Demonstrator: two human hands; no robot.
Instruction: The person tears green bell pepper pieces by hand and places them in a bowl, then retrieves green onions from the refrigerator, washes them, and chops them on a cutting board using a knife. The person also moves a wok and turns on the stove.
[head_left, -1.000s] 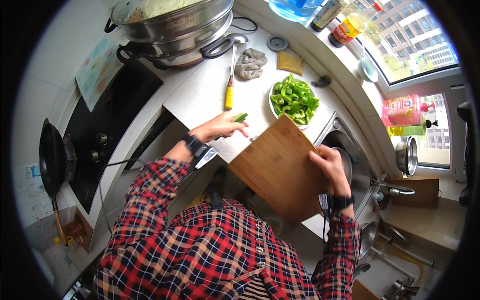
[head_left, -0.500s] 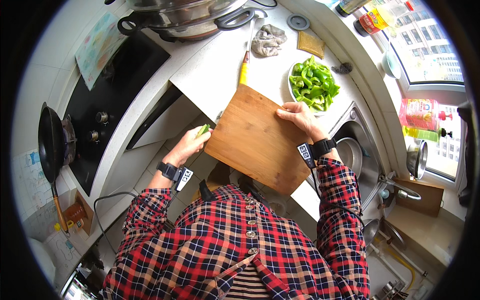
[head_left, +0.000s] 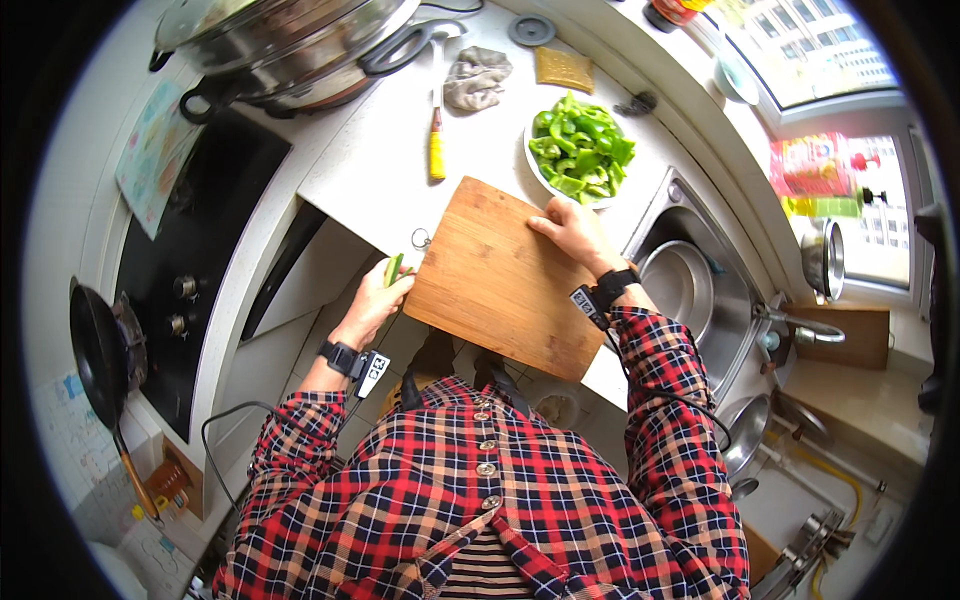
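A wooden cutting board (head_left: 505, 280) lies tilted across the counter's front edge, its near side overhanging. My right hand (head_left: 575, 238) is closed on the board's far right edge, thumb on top. At the board's left edge is my left hand (head_left: 378, 300), closed round a piece of green pepper (head_left: 393, 270) that sticks up from its fingers; I cannot tell whether it also grips the board. Just beyond my right hand stands a white bowl (head_left: 533, 165) heaped with cut green peppers (head_left: 580, 148). A small metal ring (head_left: 420, 238) lies by the board's left corner.
Beyond the board lie a yellow-handled spatula (head_left: 437, 150), a grey cloth (head_left: 478, 78) and a brown packet (head_left: 564, 70). A large steamer (head_left: 300, 60) stands far left. The sink (head_left: 735, 320) with a metal basin (head_left: 678, 290) is at right; a wok (head_left: 95, 350) at left.
The view has turned, so the counter things appear further left. The metal ring beside the board's corner now shows more fully. Both hands keep their holds on the board and the pepper piece.
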